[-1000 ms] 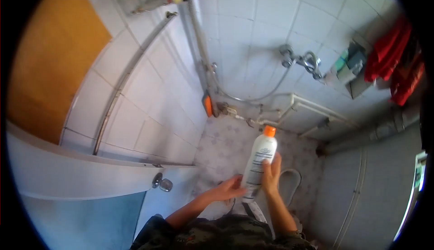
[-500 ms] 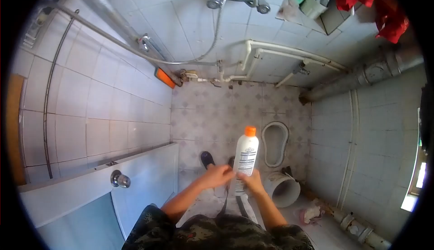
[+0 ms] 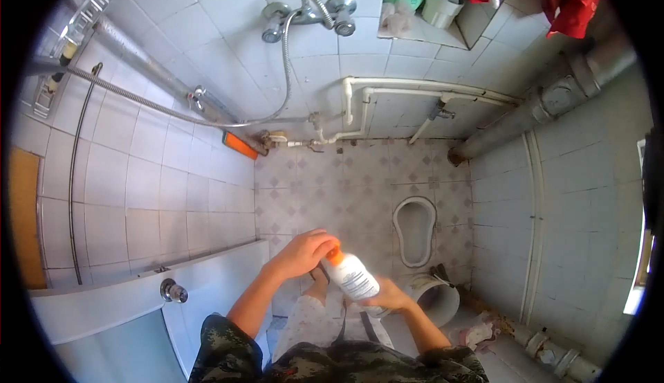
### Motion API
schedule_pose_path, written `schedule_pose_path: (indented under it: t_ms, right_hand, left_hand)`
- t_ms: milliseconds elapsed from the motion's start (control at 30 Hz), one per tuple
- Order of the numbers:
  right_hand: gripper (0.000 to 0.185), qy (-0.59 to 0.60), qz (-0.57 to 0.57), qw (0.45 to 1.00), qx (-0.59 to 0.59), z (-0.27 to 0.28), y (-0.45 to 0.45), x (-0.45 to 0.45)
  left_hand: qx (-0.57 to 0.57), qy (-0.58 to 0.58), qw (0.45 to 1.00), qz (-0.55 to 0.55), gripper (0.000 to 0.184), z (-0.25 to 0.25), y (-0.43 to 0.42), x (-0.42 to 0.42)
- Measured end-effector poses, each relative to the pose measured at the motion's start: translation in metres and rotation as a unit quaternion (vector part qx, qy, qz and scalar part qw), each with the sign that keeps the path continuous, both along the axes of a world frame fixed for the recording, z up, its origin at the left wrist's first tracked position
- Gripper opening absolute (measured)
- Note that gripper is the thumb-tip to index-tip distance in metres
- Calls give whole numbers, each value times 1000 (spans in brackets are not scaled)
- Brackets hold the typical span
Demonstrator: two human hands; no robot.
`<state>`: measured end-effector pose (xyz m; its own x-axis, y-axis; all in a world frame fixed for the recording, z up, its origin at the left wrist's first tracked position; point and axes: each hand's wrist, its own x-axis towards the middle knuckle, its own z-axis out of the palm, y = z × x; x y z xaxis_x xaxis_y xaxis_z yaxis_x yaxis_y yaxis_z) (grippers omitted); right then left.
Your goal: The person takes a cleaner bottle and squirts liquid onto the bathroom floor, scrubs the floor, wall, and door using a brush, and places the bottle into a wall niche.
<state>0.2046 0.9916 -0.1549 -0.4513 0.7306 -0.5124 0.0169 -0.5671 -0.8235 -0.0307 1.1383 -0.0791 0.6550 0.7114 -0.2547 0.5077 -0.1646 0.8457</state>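
A white bottle with an orange cap and printed text is tilted in front of my body, its cap end toward the upper left. My left hand has its fingers closed on the orange cap. Around the lower end of the bottle, my right hand is wrapped, slightly blurred. Both forearms come out of camouflage sleeves.
A squat toilet lies in the tiled floor, with a white bucket on its side below it. The door with a round knob stands at left. A shower mixer and pipes run along the far wall.
The bottle has gone from nearly upright to tilted left. My left hand has moved up from beside the bottle onto its cap. The view has shifted, bringing the floor and toilet into sight.
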Motion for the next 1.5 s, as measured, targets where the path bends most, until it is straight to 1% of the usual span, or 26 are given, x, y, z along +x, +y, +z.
schedule_pose_path:
  t_ms: [67, 133, 167, 233, 267, 333, 400, 433, 467, 500, 533, 567, 633, 700, 767, 833, 867, 900, 933, 1000, 1067, 1133, 1167, 1267, 1400, 1500]
  right_hand:
    - [63, 3, 49, 999, 19, 12, 2, 7]
    - [67, -17, 69, 997, 18, 15, 2, 13]
    - [65, -55, 99, 991, 68, 12, 1, 14]
    - [56, -128, 155, 970, 134, 23, 6, 16]
    - [56, -127, 155, 971, 133, 22, 7, 15]
    - [53, -204, 210, 938, 184, 17, 4, 14]
    - [58, -205, 205, 940, 179, 8, 3, 13]
    - [58, -213, 192, 944, 165, -1, 2, 15]
    - [58, -221, 180, 946, 152, -10, 3, 18]
    - [58, -238, 160, 953, 103, -19, 8, 24]
    - [58, -254, 139, 956, 52, -26, 12, 31]
    - [57, -232, 85, 969, 13, -31, 15, 36]
    - [46, -223, 37, 974, -19, -42, 21, 47]
    - [42, -218, 21, 976, -15, -54, 24, 54]
    - [46, -266, -11, 964, -28, -60, 33, 54]
    - [49, -302, 1, 953, -24, -72, 45, 48]
    - [52, -336, 14, 942, -21, -82, 50, 44]
    - [58, -425, 54, 903, -20, -102, 56, 38]
    - [58, -424, 66, 903, -19, -104, 66, 26]
    - [60, -532, 145, 834, 6, -101, 99, -10]
    - [56, -539, 186, 820, 55, -112, 130, -44]
    - [46, -590, 302, 736, 136, -123, 165, -82]
    - [44, -602, 312, 716, 165, -130, 181, -101]
    - [31, -647, 339, 640, 239, -151, 224, -137]
    - [16, -726, 298, 584, 210, -150, 260, -121]
    - [18, -777, 230, 572, 129, -132, 259, -76]
  left_hand:
    - [-27, -1, 1000, -12, 19, 12, 6, 3]
    - [-22, -7, 991, -133, 19, 11, 14, 0]
    - [-23, -6, 991, -135, 19, 12, 18, 2]
    - [-157, 74, 944, -280, 23, 15, 30, 7]
    - [-159, 74, 944, -279, 23, 13, 34, 9]
    - [-281, 135, 871, -379, 23, -4, 39, 13]
    - [-304, 139, 853, -401, 31, -27, 41, 4]
    - [-177, 117, 921, -326, 32, -37, 38, -6]
    - [-44, 93, 965, -240, 33, -46, 35, -15]
    - [-97, 48, 991, -81, 34, -38, 37, -17]
    - [-147, 4, 986, 80, 36, -29, 37, -21]
    - [-152, 5, 985, 81, 36, -39, 32, -32]
    - [-64, -53, 959, 273, 29, -81, 18, -68]
    - [-21, 82, 950, 300, 24, -134, -16, -102]
    - [-56, 182, 956, 224, 19, -170, -62, -122]
    - [-112, 232, 958, 129, 23, -211, -120, -144]
    - [-96, 258, 958, 85, 25, -204, -141, -145]
    - [-82, 283, 955, 42, 27, -196, -162, -141]
    - [-112, 287, 950, 45, 28, -196, -182, -141]
    - [-144, 291, 944, 59, 30, -193, -213, -144]
    - [-174, 289, 940, 44, 30, -187, -233, -146]
    - [-162, 261, 949, 65, 30, -188, -246, -154]
    - [-146, 233, 959, 75, 30, -189, -249, -158]
    - [-158, 248, 953, 66, 26, -190, -242, -175]
    - [-142, 238, 949, 150, 23, -188, -233, -202]
    - [-84, 191, 956, 206, 19, -196, -234, -222]
